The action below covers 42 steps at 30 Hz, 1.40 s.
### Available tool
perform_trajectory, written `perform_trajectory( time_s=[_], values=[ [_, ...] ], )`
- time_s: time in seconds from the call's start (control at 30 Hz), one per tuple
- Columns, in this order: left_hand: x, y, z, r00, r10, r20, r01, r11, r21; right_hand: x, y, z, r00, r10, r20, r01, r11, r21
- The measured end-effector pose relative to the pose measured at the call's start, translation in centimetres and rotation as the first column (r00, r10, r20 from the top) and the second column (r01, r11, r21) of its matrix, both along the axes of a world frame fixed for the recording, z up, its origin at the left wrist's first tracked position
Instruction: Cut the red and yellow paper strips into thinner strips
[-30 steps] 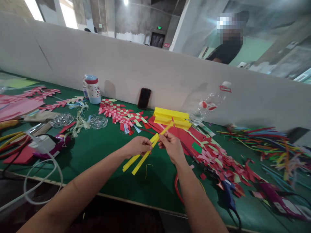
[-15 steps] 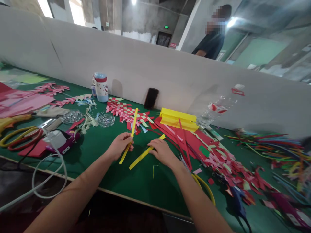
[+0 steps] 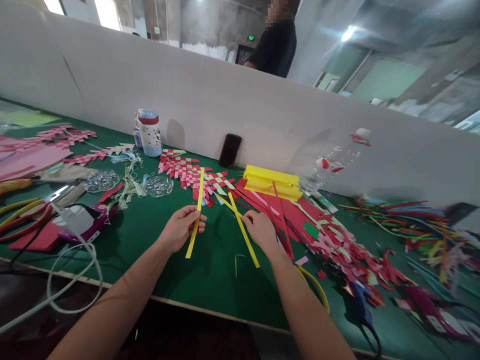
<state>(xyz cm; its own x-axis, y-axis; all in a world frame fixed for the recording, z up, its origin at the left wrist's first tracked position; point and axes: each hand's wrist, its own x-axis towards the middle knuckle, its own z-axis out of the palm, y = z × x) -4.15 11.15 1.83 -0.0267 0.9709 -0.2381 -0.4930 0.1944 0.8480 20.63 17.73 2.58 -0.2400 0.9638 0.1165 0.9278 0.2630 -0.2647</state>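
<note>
My left hand (image 3: 183, 227) pinches a yellow paper strip (image 3: 201, 187) between thumb and fingers, held nearly upright in view. My right hand (image 3: 258, 230) is closed at the fingertips on another yellow paper strip (image 3: 250, 246), which slants down to the right. A second yellow piece (image 3: 224, 201) crosses it near those fingertips; whether it is separate or part of the same strip I cannot tell. Behind both hands lies a woven red, pink and pale green paper piece (image 3: 183, 167). Folded yellow paper (image 3: 272, 182) rests on red sheets, beyond my right hand.
A cup (image 3: 151, 132), phone (image 3: 230, 150) and plastic bottle (image 3: 330, 162) stand along the partition (image 3: 187, 90). Scissors (image 3: 33, 210), a purple tool (image 3: 88, 225) and a white cable lie left. Paper scraps (image 3: 345, 245) and yellow-handled scissors (image 3: 318, 290) lie right. A person stands beyond.
My right hand has changed its hold; its yellow strip now slants the other way, with another yellow piece crossing it. The left hand keeps its strip. The person beyond the partition has moved left in view.
</note>
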Motion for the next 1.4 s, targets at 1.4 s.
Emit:
perform_trajectory(
  time_s=[1.4],
  values=[
    [3.2,-4.8,0.1,0.950,-0.186,-0.252,0.167,0.981,-0.096,-5.1,-7.8,-0.7,0.629,-0.001,-0.778,-0.381,0.871,-0.309]
  ],
)
